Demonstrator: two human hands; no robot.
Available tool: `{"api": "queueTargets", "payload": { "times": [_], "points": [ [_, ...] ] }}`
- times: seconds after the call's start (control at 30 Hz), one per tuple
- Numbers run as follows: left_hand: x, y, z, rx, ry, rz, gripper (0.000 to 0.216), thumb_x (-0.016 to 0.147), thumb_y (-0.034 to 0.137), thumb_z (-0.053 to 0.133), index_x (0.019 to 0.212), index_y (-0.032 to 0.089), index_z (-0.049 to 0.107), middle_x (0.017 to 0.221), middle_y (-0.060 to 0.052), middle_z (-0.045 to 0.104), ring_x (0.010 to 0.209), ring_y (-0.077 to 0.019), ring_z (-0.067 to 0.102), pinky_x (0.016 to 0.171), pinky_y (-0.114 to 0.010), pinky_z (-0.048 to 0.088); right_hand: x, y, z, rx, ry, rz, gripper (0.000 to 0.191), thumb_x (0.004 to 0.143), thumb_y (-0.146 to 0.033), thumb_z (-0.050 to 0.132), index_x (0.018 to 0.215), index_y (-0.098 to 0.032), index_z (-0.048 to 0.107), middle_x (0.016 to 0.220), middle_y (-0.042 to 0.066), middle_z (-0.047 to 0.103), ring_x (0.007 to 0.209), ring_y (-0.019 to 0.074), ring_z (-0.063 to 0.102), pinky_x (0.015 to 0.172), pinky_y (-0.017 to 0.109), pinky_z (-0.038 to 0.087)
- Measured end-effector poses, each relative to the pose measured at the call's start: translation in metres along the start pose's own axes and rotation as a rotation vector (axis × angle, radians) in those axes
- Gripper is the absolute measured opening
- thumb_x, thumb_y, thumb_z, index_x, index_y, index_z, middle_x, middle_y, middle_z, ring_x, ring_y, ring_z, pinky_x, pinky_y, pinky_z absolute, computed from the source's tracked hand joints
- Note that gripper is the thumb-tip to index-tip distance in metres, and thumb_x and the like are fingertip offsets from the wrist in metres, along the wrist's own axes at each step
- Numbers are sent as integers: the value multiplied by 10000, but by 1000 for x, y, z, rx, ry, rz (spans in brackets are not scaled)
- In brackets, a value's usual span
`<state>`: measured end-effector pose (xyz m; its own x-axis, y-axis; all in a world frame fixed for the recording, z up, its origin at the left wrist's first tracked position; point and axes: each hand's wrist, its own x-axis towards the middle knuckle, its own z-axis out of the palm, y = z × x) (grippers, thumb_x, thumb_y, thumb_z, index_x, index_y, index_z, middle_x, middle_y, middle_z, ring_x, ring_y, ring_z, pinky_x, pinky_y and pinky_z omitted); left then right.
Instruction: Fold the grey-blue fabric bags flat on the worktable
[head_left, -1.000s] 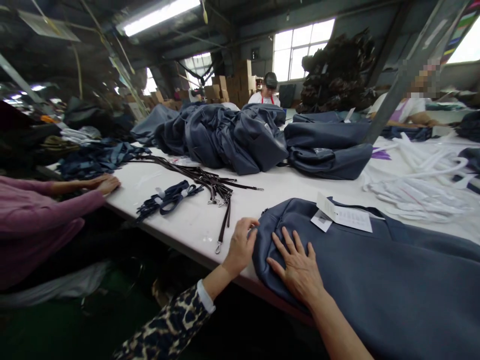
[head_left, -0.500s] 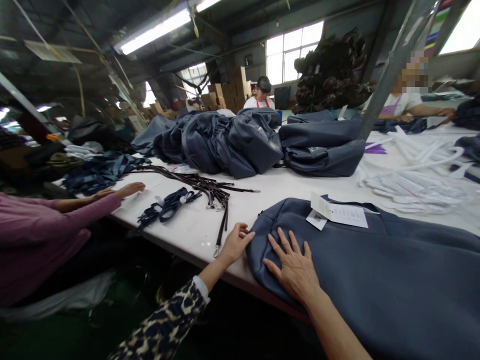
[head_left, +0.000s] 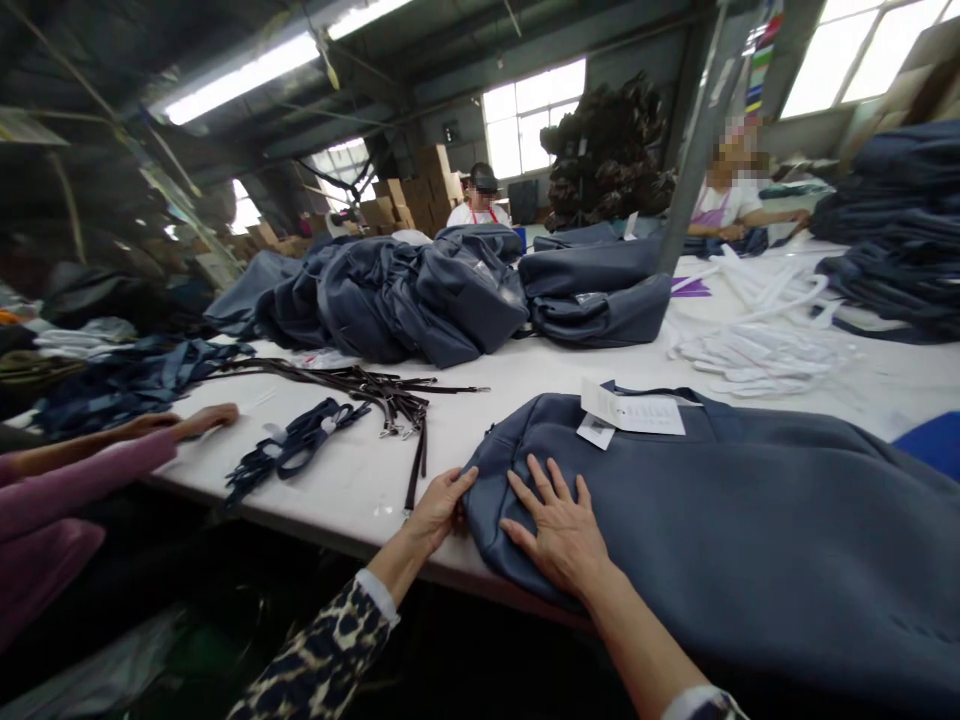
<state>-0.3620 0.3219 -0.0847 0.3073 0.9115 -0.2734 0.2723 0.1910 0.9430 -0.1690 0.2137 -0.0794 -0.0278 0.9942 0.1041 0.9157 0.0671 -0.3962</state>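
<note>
A large grey-blue bag lies flat on the white table in front of me, with white paper tags near its top edge. My right hand rests flat on its left end, fingers spread. At the bag's left edge, my left hand presses against the side with fingers stretched out and holds nothing. A leopard-print sleeve covers my left forearm.
Dark brown straps with metal clips and a bundle of navy straps lie left of the bag. A heap of grey-blue bags fills the table's far side. White hangers lie at right. A co-worker's hand in a mauve sleeve rests at left.
My view has swung right and the bag sits more to the left. My left hand's fingers have straightened along the bag's edge. The co-worker's hand has slid forward on the table.
</note>
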Motion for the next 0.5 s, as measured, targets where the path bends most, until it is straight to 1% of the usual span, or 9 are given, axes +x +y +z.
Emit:
{"api": "queueTargets", "payload": {
  "times": [0.1,0.17,0.2,0.27,0.33,0.37,0.4,0.43,0.5],
  "points": [
    [-2,14,3,135,92,114,558,696,668,675,886,155,565,667,-9,558,569,-161,538,517,-266,451,-5,1,-3,80,-2,-2,699,896,-735,359,1509,-413,265,1634,20,91,1489,349,88,1128,705,68],
    [2,28,15,358,209,399,546,742,623,637,1041,170,578,1009,-86,638,926,-245,617,799,-366,529,-8,1,-3,135,11,-24,694,900,-722,367,1510,-411,253,1634,20,97,1491,344,83,1128,714,63],
    [5,32,25,475,194,539,556,801,601,577,1166,181,560,1191,-106,609,1107,-271,578,949,-420,490,-7,1,-2,156,16,-38,686,909,-706,366,1513,-406,244,1634,18,99,1492,340,77,1126,720,61],
    [12,32,47,673,34,742,549,919,536,425,1366,219,465,1424,-86,494,1326,-257,452,1118,-466,367,-5,3,-3,166,-7,-61,714,914,-681,384,1525,-340,244,1630,46,114,1493,334,66,1131,721,65],
    [21,20,67,824,-208,806,525,976,474,307,1438,245,409,1480,-56,458,1391,-227,393,1160,-474,320,-5,12,-12,141,-87,-89,776,896,-680,428,1520,-242,285,1616,100,165,1489,335,95,1146,692,119],
    [27,10,73,906,-261,835,523,984,456,257,1435,252,426,1471,-47,475,1402,-229,380,1164,-497,307,-9,20,-21,117,-137,-96,780,888,-682,447,1505,-220,325,1599,118,227,1478,341,154,1144,679,163],
    [34,1,76,989,-308,860,534,987,442,236,1458,254,403,1495,-42,444,1425,-230,340,1175,-514,279,-17,30,-34,76,-181,-84,755,881,-681,466,1475,-221,385,1564,124,319,1453,348,235,1137,671,202],
    [40,-8,76,1046,-289,871,550,988,433,230,1485,243,369,1515,-47,414,1439,-234,311,1180,-529,258,-29,44,-50,16,-202,-42,707,875,-680,486,1428,-241,461,1507,115,423,1416,350,318,1132,659,229],
    [52,-19,71,1166,-270,889,586,974,446,267,1510,218,333,1542,-58,360,1455,-254,268,1182,-555,227,-67,78,-85,-138,-169,131,590,871,-662,521,1303,-267,595,1369,97,575,1347,354,423,1135,646,218]
  ]
}}
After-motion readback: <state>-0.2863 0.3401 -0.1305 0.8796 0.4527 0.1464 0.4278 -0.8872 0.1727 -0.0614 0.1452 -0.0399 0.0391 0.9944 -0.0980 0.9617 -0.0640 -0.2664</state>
